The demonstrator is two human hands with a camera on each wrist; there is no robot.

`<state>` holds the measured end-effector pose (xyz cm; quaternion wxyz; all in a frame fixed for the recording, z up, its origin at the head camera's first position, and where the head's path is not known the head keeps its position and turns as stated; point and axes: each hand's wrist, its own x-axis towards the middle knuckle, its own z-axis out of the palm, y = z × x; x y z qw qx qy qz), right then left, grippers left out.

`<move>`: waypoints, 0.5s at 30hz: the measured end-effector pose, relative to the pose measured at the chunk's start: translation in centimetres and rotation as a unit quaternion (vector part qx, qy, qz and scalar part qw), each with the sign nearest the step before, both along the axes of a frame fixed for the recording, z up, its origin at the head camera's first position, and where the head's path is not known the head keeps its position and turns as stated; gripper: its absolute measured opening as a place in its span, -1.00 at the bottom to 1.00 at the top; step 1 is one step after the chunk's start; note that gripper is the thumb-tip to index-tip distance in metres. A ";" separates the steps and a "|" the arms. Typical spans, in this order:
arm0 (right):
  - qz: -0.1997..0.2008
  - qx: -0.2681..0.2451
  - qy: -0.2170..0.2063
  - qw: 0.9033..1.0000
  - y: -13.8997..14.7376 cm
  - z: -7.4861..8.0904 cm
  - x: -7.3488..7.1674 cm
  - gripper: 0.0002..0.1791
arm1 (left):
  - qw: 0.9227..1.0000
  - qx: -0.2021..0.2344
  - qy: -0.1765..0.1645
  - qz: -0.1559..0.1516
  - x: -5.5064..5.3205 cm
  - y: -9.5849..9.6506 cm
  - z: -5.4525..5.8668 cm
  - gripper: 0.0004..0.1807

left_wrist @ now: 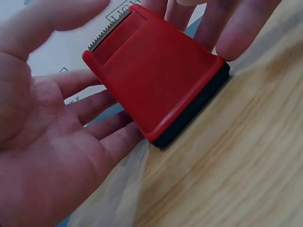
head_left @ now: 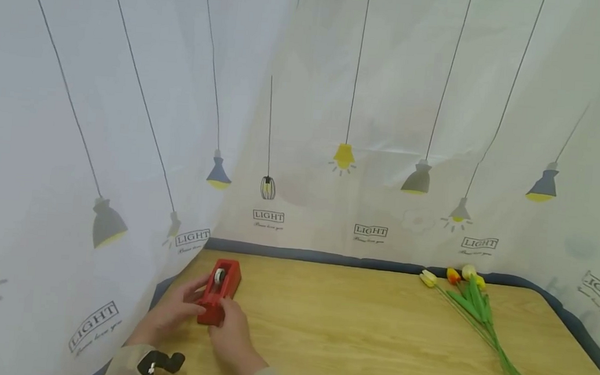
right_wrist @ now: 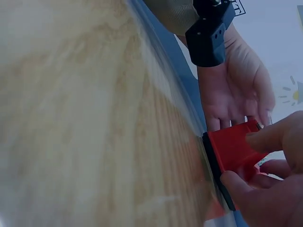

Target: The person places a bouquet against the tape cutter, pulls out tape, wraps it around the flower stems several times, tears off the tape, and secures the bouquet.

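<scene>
A red tape dispenser (head_left: 229, 284) with a dark base and a toothed metal cutter stands at the far left of the wooden table, a small roll inside it. My left hand (head_left: 172, 312) lies along its left side; in the left wrist view its fingers (left_wrist: 102, 109) are extended against that side, the thumb stretched out near the cutter. On the opposite side, my right hand (head_left: 234, 337) holds the dispenser near its front corner, with bent fingers (right_wrist: 236, 184) against the red body in the right wrist view. Part of the right hand's grasp is hidden.
Several artificial tulips (head_left: 479, 316) with green stems lie across the right of the table (head_left: 331, 335). A white curtain (head_left: 311, 107) printed with lamps surrounds the table's back and sides, close beside the left hand. A black wrist mount (head_left: 162, 362) sits on the left sleeve.
</scene>
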<state>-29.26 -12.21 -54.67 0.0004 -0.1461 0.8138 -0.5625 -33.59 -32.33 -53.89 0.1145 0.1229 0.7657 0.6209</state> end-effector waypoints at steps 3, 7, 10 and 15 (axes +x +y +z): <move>-0.025 0.003 0.002 1.000 -0.4 -0.2 -0.1 -0.40 | 1.000 0.012 -0.001 -0.018 -0.2 -0.3 -0.3 0.09; -0.048 0.005 -0.002 0.999 -0.7 -0.5 -0.3 -0.43 | 1.000 0.011 0.015 -0.025 -0.4 -0.6 -0.7 0.13; -0.051 0.006 0.004 0.999 -0.7 -0.7 -0.5 -0.45 | 1.000 -0.002 0.014 -0.014 -0.5 -0.8 -1.0 0.13; -0.035 0.017 0.018 0.999 0.1 -0.9 -1.2 -0.48 | 1.000 -0.018 -0.001 -0.002 -1.0 -0.8 -1.2 0.13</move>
